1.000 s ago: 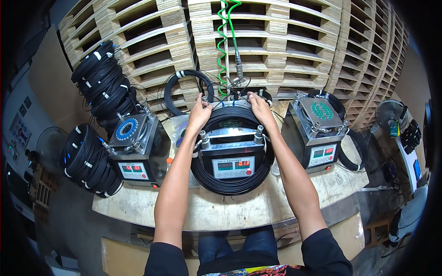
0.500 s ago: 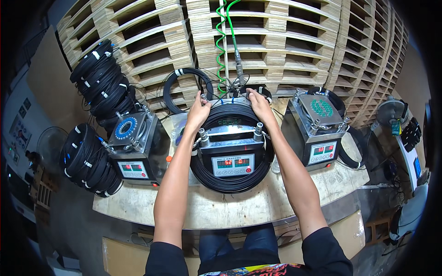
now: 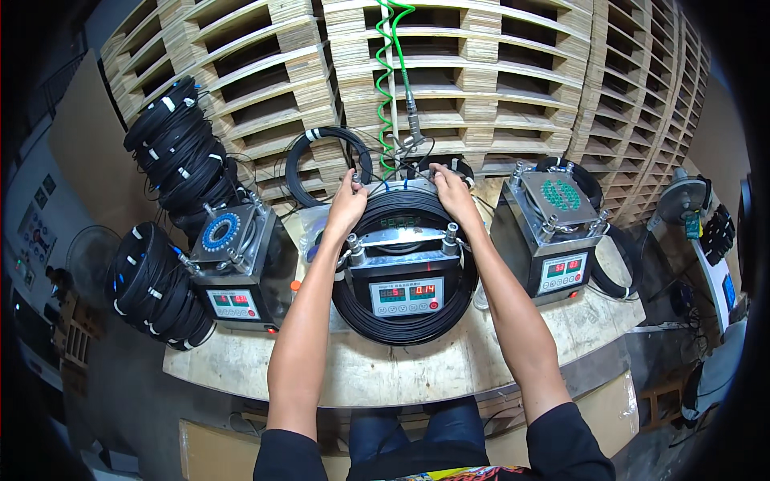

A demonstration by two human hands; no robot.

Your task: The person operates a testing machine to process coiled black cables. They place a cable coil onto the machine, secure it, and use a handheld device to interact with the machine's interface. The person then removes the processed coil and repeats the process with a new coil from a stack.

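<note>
Barely any change vs 1 s ago: both hands at the far rim of the big black coil of thin cable that rings the middle grey box-shaped winder w/ red digit display, same spots, only a slight shift of fingers. Left hand is curled over the coil's top-left edge, fingers pressed onto the strands; right hand mirrors it on the top-right, fingers bent down over the rim. Neither lifts anything, coil sits flat around the unit on the pale worn wooden bench, no rise or tilt between frames. My read: hands are settling or gripping the coil, not yet pulling it off. Green spiral hose w/ metal nozzle hangs just behind, between the hands. Left grey winder w/ blue dotted disc and right one w/ green dotted plate untouched. Finished black coils stacked far left, unchanged.
</note>
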